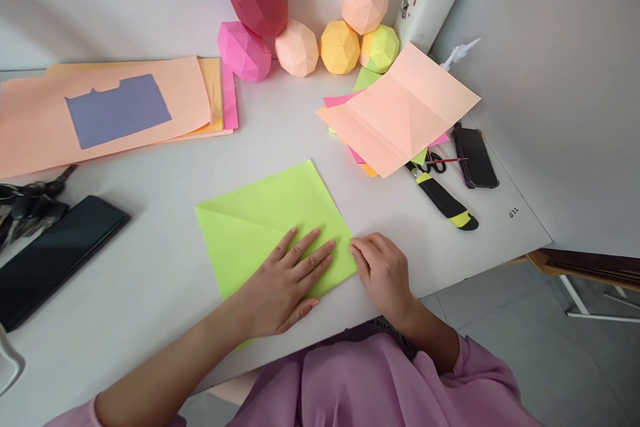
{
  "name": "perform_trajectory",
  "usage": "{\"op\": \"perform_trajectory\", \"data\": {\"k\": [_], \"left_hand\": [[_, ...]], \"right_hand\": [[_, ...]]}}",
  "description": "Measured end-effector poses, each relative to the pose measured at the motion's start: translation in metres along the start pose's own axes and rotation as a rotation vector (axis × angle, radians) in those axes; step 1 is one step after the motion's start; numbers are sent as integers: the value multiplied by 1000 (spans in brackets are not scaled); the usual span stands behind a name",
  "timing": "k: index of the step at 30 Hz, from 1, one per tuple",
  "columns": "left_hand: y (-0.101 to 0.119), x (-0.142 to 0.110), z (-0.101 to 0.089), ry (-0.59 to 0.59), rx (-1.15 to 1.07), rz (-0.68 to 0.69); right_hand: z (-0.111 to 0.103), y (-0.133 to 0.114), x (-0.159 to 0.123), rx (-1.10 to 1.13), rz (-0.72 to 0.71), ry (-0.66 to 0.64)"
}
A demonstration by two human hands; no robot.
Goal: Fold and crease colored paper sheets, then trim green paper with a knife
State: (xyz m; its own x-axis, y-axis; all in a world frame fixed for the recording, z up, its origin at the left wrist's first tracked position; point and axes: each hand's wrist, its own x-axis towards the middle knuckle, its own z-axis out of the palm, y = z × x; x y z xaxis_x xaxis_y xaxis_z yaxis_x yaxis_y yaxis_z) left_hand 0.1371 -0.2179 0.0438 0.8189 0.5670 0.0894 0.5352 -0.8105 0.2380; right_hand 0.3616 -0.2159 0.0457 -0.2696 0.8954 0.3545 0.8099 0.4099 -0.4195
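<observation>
A lime-green sheet of paper (pixel 280 203) lies on the white table in front of me, with a crease running inward from its left corner. My left hand (pixel 287 280) rests flat on the lower part of the sheet, fingers stretched out and slightly apart, nothing in its grasp. At the sheet's right edge, my right hand (pixel 380 267) is closed, thumb and fingertips pinching the paper near the corner. The sheet's lower part is partly hidden under my left hand and forearm.
Creased peach paper (pixel 400 113) tops coloured sheets at the right, near a utility knife (pixel 447 200), scissors (pixel 436 162) and a phone (pixel 476 157). Faceted paper balls (pixel 340 47) stand at the back. Large sheets (pixel 190 93), keys (pixel 35 203) and another phone (pixel 60 253) lie left.
</observation>
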Motion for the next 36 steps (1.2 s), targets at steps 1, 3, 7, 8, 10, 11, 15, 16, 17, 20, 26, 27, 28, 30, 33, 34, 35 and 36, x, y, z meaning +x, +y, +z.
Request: {"op": "perform_trajectory", "data": {"k": [1,3,7,8,10,11,15,16,17,20,26,27,28,30,33,34,35,36], "left_hand": [[0,0,-1,1,-8,1],[-1,0,-2,1,-21,4],[-2,-1,-3,-11,-16,10],[-2,-1,-3,-12,-6,9],[-1,-1,-2,-7,17,7],[0,-1,-1,0,28,7],[1,-2,1,22,52,20],[1,-2,2,22,48,21],[1,-2,2,20,42,22],[0,-1,1,10,25,26],[0,0,0,-6,39,23],[0,0,1,-3,39,20],[0,0,1,-1,38,17],[1,0,1,0,32,10],[0,0,2,-2,13,12],[0,-1,2,-4,6,12],[0,-1,2,-8,1,12],[0,-1,2,-11,-3,9]], "right_hand": [[0,0,0,3,1,-3],[0,0,0,7,2,-3],[0,0,1,2,11,-3],[0,0,1,1,11,-1],[0,-1,1,1,9,5],[0,-1,1,2,7,8],[1,0,0,11,4,1],[1,0,0,12,7,-3],[1,0,0,12,9,-5],[0,0,1,4,-1,4],[-2,1,2,-1,-19,10],[-2,1,1,-1,-21,11],[-1,2,1,-2,-22,13],[-1,3,1,-2,-27,17],[0,4,1,2,-31,22],[1,4,1,2,-32,22],[1,4,1,3,-33,22],[1,4,1,3,-33,23]]}}
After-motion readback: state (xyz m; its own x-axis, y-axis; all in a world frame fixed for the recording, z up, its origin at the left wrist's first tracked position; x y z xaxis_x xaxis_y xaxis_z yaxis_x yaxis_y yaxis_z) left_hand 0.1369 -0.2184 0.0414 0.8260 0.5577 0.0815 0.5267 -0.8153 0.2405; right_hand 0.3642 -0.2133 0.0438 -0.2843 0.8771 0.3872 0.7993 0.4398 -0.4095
